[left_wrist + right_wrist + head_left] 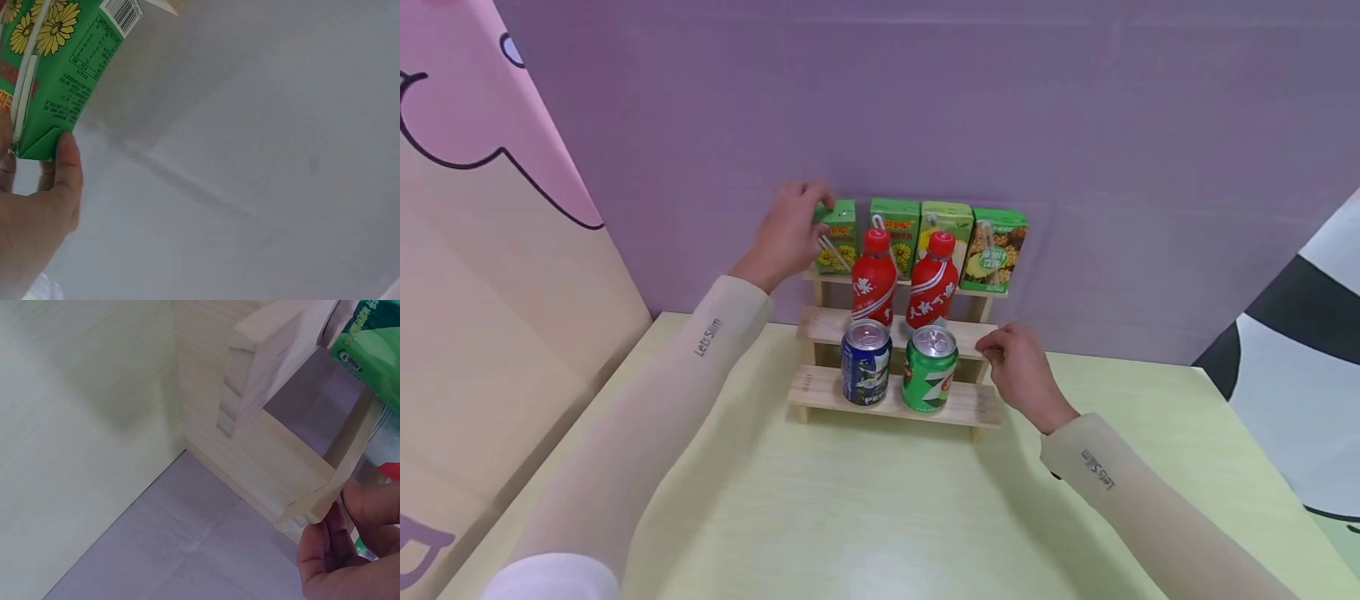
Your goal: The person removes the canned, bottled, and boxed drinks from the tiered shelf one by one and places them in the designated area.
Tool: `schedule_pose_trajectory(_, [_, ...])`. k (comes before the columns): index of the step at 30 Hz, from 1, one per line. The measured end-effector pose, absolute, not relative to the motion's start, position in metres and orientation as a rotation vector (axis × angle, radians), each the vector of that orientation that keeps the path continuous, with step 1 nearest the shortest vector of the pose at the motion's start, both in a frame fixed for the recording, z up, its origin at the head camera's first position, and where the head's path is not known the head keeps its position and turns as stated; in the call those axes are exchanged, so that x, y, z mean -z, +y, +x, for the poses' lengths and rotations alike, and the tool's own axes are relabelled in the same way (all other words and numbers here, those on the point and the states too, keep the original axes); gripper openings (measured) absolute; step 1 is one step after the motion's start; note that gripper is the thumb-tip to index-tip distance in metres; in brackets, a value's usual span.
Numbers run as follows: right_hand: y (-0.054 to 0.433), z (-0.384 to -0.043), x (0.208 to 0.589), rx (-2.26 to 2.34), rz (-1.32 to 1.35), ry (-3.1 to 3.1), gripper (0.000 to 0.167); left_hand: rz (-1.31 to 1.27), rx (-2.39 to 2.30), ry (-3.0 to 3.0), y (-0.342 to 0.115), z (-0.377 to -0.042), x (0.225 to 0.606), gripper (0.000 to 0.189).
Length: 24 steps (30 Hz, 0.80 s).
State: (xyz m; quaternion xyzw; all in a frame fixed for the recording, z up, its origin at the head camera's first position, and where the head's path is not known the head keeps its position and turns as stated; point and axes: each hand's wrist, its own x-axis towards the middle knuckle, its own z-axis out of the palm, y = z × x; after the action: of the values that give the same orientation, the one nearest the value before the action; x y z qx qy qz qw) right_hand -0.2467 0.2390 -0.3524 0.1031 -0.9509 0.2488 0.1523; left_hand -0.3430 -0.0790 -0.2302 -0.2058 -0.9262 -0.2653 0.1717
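Observation:
In the head view my left hand (787, 235) holds a green drink carton (844, 218) by its upper end, at the left of the top shelf. The left wrist view shows thumb and fingers on either side of that carton's end, with yellow flowers and a white straw on its faces. My right hand (1021, 375) pinches the right end of the middle shelf of a three-step wooden rack (823, 325). In the right wrist view, fingertips meet at the corner of that shelf (315, 499). Whether the left carton touches the top shelf, I cannot tell.
Three more cartons (996, 250) stand on the top shelf. Two red bottles (874, 283) are on the middle shelf. A blue can (867, 367) and a green can (929, 371) occupy the lowest one. Behind the rack rises a purple wall (925, 100).

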Motion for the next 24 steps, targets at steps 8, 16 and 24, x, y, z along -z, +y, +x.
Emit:
schedule_pose_trajectory(8, [0.239,-0.252,0.351,-0.763,0.249,-2.763,0.014,-0.414,0.835,-2.604,-0.120,-0.331,0.227,0.023])
schedule_pose_trajectory(16, [0.241,-0.252,0.352,-0.741,0.263,-2.749,0.013,-0.341,0.813,-2.652,-0.156,-0.333,0.242,0.024])
schedule_pose_trajectory(24, [0.240,-0.253,0.352,-0.766,0.253,-2.754,0.014,-0.350,0.700,-2.757,-0.183,-0.346,0.295,0.026])
